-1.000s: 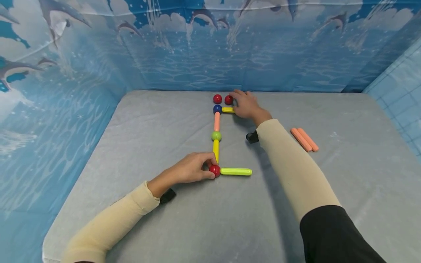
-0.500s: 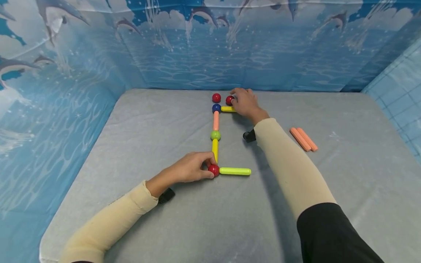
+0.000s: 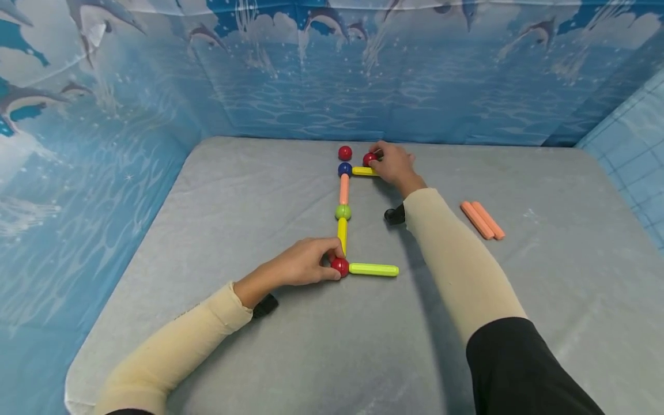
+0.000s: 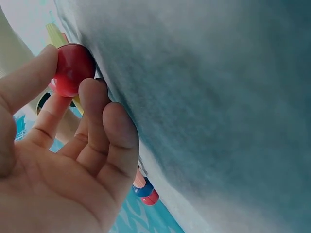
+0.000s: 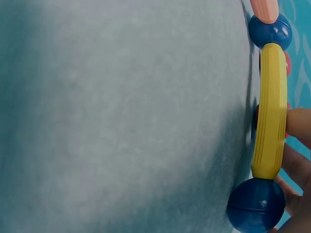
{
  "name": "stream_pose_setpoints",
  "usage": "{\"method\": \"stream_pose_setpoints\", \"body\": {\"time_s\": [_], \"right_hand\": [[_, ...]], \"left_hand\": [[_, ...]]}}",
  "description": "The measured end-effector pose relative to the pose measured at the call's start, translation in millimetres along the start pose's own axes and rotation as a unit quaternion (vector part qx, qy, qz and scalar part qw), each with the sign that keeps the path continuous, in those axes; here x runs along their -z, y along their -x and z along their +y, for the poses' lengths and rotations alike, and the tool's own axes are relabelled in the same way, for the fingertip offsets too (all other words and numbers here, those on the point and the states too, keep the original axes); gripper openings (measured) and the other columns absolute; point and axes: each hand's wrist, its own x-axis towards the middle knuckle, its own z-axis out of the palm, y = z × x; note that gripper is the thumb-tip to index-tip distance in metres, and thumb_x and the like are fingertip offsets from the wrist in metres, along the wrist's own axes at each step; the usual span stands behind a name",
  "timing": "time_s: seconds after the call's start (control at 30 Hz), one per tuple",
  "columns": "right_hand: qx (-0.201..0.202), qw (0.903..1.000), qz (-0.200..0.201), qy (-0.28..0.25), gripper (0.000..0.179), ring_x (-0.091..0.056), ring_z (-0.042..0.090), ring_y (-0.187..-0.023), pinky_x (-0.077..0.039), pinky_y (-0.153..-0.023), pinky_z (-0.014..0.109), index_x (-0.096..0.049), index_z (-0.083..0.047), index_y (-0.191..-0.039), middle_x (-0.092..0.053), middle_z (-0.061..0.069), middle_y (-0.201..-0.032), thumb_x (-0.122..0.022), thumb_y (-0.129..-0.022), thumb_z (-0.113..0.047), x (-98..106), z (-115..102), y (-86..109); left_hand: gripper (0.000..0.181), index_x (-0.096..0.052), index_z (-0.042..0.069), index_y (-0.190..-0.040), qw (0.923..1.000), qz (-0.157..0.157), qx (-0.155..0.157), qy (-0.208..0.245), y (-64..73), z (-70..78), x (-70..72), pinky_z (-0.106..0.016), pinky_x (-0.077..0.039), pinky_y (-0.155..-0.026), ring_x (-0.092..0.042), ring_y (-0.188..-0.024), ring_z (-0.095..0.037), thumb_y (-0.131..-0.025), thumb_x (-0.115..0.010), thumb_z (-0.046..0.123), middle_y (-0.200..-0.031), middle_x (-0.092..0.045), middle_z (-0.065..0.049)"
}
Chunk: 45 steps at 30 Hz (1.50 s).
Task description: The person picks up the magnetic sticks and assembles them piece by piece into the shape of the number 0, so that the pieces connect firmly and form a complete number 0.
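Note:
My left hand [image 3: 301, 263] pinches a glossy red ball [image 3: 340, 267] at the near corner of a stick-and-ball figure. From that ball a lime stick [image 3: 374, 270] runs right, and a yellow stick [image 3: 342, 233] runs away to a green ball [image 3: 343, 212]. Beyond it a salmon stick [image 3: 344, 189] reaches a blue ball [image 3: 344, 169]. A yellow stick [image 5: 272, 111] joins that ball to a second blue ball [image 5: 256, 205], which the right hand hides in the head view. Thumb and finger of my right hand [image 3: 395, 165] pinch another red ball [image 3: 369, 159] behind this stick.
A loose red ball [image 3: 344, 153] sits behind the blue corner ball. Two salmon sticks [image 3: 482, 220] lie side by side at right. The grey cloth table [image 3: 249, 178] ends at the back against a dolphin-print curtain [image 3: 311, 92].
My right hand has shifted the far red ball a little to the right, away from the other red ball. The left hand keeps its hold on the near one.

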Motion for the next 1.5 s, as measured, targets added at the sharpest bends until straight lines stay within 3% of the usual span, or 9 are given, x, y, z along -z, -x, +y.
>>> {"method": "stream_pose_setpoints", "body": {"time_s": [0.13,0.23,0.37,0.6,0.87,1.07,1.27,1.37,1.5], "right_hand": [[0.004,0.9999,0.015,-0.004,0.042,-0.036,0.037,-0.140,-0.008,-0.118,0.065,-0.051,-0.016,-0.141,-0.058,0.012,-0.141,-0.057,-0.101,-0.025,0.9,1.4,3.2],[0.022,0.9990,0.039,0.000,0.046,-0.036,0.036,-0.137,-0.016,-0.116,0.062,-0.050,-0.017,-0.144,-0.058,0.012,-0.141,-0.058,-0.100,-0.026,4.4,3.8,6.9],[0.085,0.9921,0.092,0.009,0.044,-0.044,0.034,-0.122,-0.034,-0.106,0.053,-0.057,-0.013,-0.139,-0.063,0.014,-0.131,-0.063,-0.098,-0.025,15.2,6.9,15.4],[0.195,0.9692,0.150,-0.011,0.040,-0.057,0.035,-0.106,-0.047,-0.094,0.049,-0.062,-0.006,-0.133,-0.065,0.019,-0.118,-0.066,-0.096,-0.021,43.0,10.0,46.4],[0.219,0.9715,0.084,-0.036,0.039,-0.068,0.031,-0.099,-0.057,-0.086,0.048,-0.063,-0.006,-0.131,-0.062,0.016,-0.118,-0.069,-0.094,-0.016,64.5,23.3,96.8],[0.224,0.9741,0.019,-0.022,0.035,-0.068,0.028,-0.097,-0.057,-0.085,0.046,-0.065,-0.003,-0.123,-0.062,0.015,-0.114,-0.073,-0.090,-0.010,68.1,36.6,136.8],[0.208,0.9780,-0.017,-0.005,0.033,-0.070,0.025,-0.096,-0.058,-0.084,0.045,-0.064,-0.005,-0.119,-0.066,0.013,-0.114,-0.074,-0.088,-0.009,65.0,61.4,174.4],[0.193,0.9808,-0.024,-0.019,0.032,-0.071,0.025,-0.096,-0.057,-0.086,0.036,-0.065,-0.005,-0.118,-0.067,0.012,-0.112,-0.075,-0.087,-0.008,60.9,74.3,189.6],[0.173,0.9828,-0.037,-0.052,0.031,-0.068,0.013,-0.091,-0.053,-0.078,0.021,-0.065,-0.008,-0.116,-0.069,0.007,-0.107,-0.076,-0.087,-0.011,54.6,86.0,208.6]], "left_hand": [[0.021,-0.065,0.019,-0.102,1.0000,-0.001,0.001,-0.004,-0.1,0.0,0.0,-0.024,-0.044,-0.072,-0.055,-0.081,-0.012,-0.086,-0.078,0.019,-0.095,-0.070,0.004],[0.021,-0.064,0.019,-0.102,1.0000,-0.001,-0.005,-0.005,-0.7,0.7,-0.1,-0.024,-0.044,-0.072,-0.056,-0.082,-0.012,-0.086,-0.078,0.019,-0.096,-0.070,0.004],[0.022,-0.064,0.018,-0.103,1.0000,-0.001,-0.006,-0.005,-0.3,1.9,-0.1,-0.024,-0.045,-0.072,-0.056,-0.082,-0.012,-0.086,-0.078,0.019,-0.096,-0.069,0.003],[0.022,-0.064,0.019,-0.103,0.9999,0.004,0.009,-0.010,2.1,3.0,-2.2,-0.025,-0.046,-0.073,-0.057,-0.085,-0.012,-0.086,-0.078,0.019,-0.098,-0.069,0.004],[0.021,-0.064,0.019,-0.103,0.9999,0.005,0.004,-0.011,-1.3,5.5,-4.5,-0.025,-0.047,-0.072,-0.057,-0.083,-0.012,-0.086,-0.077,0.018,-0.096,-0.069,0.004],[0.021,-0.065,0.018,-0.104,0.9999,0.005,0.003,-0.012,-0.7,5.0,-3.6,-0.024,-0.046,-0.072,-0.057,-0.082,-0.012,-0.087,-0.077,0.018,-0.094,-0.069,0.004],[0.022,-0.065,0.018,-0.104,0.9999,0.006,0.000,-0.009,-0.1,3.8,-3.8,-0.024,-0.046,-0.073,-0.057,-0.082,-0.012,-0.087,-0.077,0.018,-0.096,-0.070,0.003],[0.021,-0.065,0.018,-0.104,0.9999,0.008,-0.001,-0.010,-0.1,2.4,-4.5,-0.024,-0.046,-0.073,-0.057,-0.082,-0.012,-0.087,-0.077,0.018,-0.096,-0.070,0.003],[0.021,-0.065,0.018,-0.104,0.9999,0.008,-0.004,-0.012,0.2,2.6,-4.7,-0.024,-0.046,-0.072,-0.057,-0.082,-0.012,-0.087,-0.077,0.018,-0.096,-0.070,0.003]]}}
